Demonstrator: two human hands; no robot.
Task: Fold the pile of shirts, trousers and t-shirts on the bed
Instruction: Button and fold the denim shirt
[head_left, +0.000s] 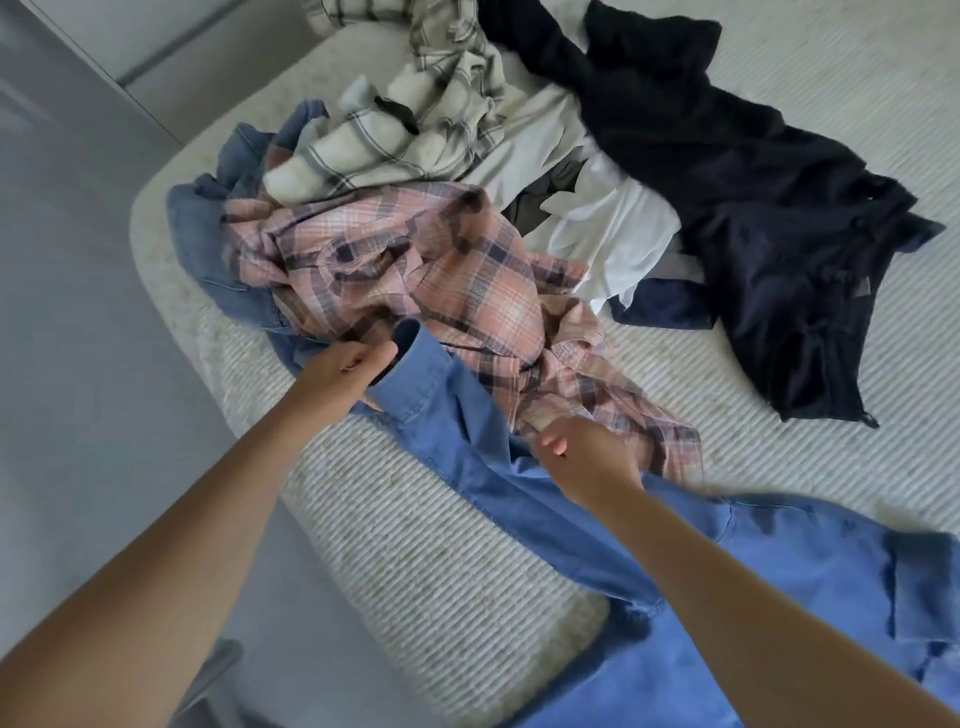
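A blue denim shirt (675, 561) stretches from the bottom right toward the pile, one sleeve reaching up to its cuff. My left hand (343, 369) grips that cuff. My right hand (582, 457) grips the same sleeve lower down, beside the hem of a pink plaid shirt (415, 270) that lies crumpled in the middle of the bed. Behind it lie a cream plaid shirt (395, 140), a white garment (613, 228) and dark navy clothes (753, 208). More blue denim (208, 228) sticks out at the pile's left.
The bed (415, 545) has a ribbed off-white cover, and its rounded corner is at the left. Grey floor (78, 312) runs along the left side. Bare cover shows at the far right (831, 62) and in front of the pile.
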